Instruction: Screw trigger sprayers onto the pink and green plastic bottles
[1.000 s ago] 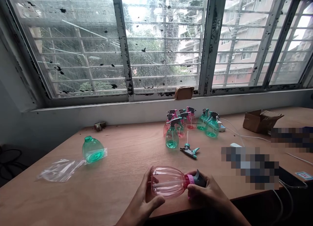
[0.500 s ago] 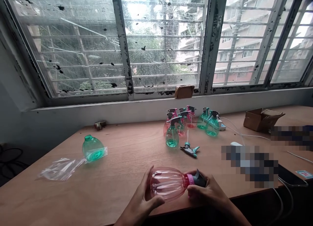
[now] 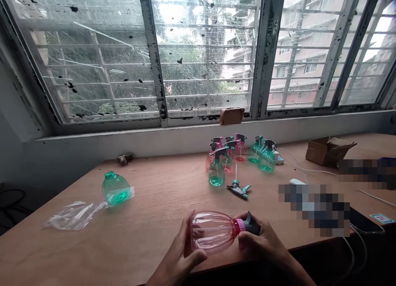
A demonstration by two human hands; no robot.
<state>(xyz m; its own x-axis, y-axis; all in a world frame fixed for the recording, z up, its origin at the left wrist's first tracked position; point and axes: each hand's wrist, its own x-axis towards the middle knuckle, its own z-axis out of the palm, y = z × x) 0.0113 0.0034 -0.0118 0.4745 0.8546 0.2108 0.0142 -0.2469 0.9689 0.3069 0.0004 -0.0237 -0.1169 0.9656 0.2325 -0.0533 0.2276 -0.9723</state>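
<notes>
A clear pink spray bottle (image 3: 212, 231) lies sideways in both hands near the table's front edge. My left hand (image 3: 182, 257) cups its round body from below, thumb and fingers wrapped round it. My right hand (image 3: 262, 244) is closed on the pink collar and dark trigger head (image 3: 249, 225) at the bottle's neck. A thin tube shows inside the bottle.
Several finished green and pink spray bottles (image 3: 236, 158) stand at the back of the wooden table (image 3: 161, 203). A loose teal trigger head (image 3: 239, 190) lies in front of them. A capless green bottle (image 3: 115, 190) and a clear plastic bag (image 3: 74, 215) lie at the left. A cardboard box (image 3: 328, 150) sits right.
Hands and pink bottle stay in about the same place; my right hand's fingers shift slightly on the trigger head. The view drifts a little.
</notes>
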